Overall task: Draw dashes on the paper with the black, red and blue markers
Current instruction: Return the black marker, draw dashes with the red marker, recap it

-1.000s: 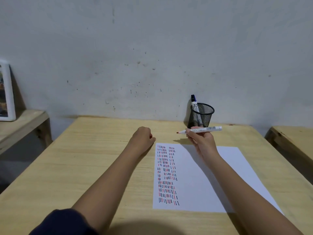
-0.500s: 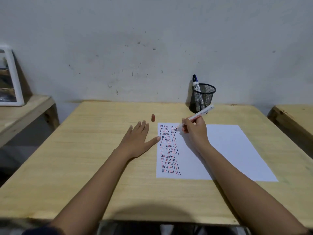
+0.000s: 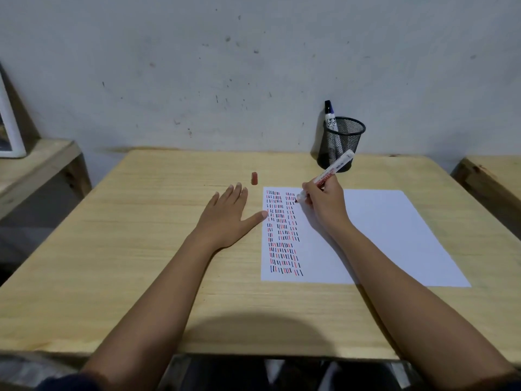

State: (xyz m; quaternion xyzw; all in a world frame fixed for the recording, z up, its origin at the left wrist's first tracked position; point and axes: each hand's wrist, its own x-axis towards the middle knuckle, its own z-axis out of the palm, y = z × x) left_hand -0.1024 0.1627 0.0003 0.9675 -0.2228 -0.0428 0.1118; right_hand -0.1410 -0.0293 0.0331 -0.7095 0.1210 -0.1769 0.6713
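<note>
At the paper's (image 3: 380, 235) left edge, left hand (image 3: 228, 218) lies flat; right hand (image 3: 324, 204) grips red marker (image 3: 328, 174)

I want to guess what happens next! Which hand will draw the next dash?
Probably the right hand: it holds the red marker with its tip at the paper. The left hand lies flat on the table, holding nothing.

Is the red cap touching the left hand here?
Apart. The head view shows the red cap standing on the table with bare wood between it and the left hand.
</note>
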